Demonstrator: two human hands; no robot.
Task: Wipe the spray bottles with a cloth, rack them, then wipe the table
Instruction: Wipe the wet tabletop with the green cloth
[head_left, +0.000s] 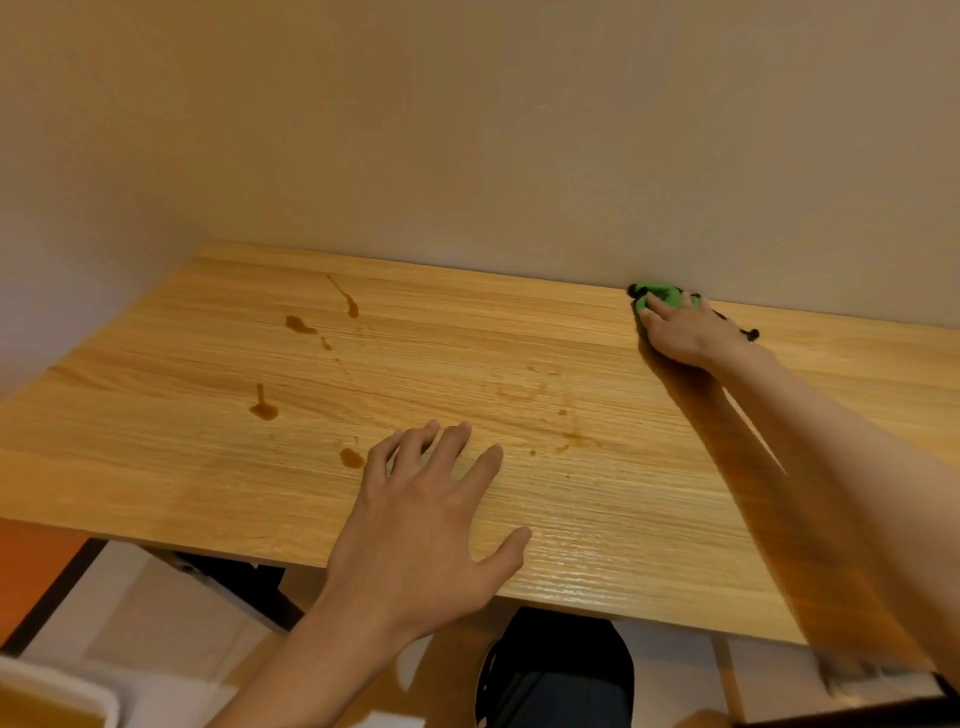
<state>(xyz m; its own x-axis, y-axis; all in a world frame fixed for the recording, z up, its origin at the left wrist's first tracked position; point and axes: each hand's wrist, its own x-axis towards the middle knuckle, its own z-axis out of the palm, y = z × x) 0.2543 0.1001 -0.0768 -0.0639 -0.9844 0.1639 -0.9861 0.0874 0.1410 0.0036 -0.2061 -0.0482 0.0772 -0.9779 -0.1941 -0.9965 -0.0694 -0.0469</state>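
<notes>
I'm holding my L hand (415, 525) closest in, over the table's front edge. Its fingers are spread wide & straight, gripping nothing; can't tell if the palm's touching the wood. The green cloth (661, 295) is sitting bunched at the far right of the table (597, 561), right up against the wall (467, 130). I'm pressing it down w/ my R hand (688, 335), arm stretched out, fingers lying flat over the cloth rather than curled round it. A black bit of its trim is poking out beside my wrist. Brown spill spots (264, 409) are lying scattered over the left half of the top, well apart from the cloth, w/ one just beside my L fingertips. Fainter smears are showing mid-table betw. my hands. A white-rimmed tray (57, 691) is sitting bottom left, below table level.
</notes>
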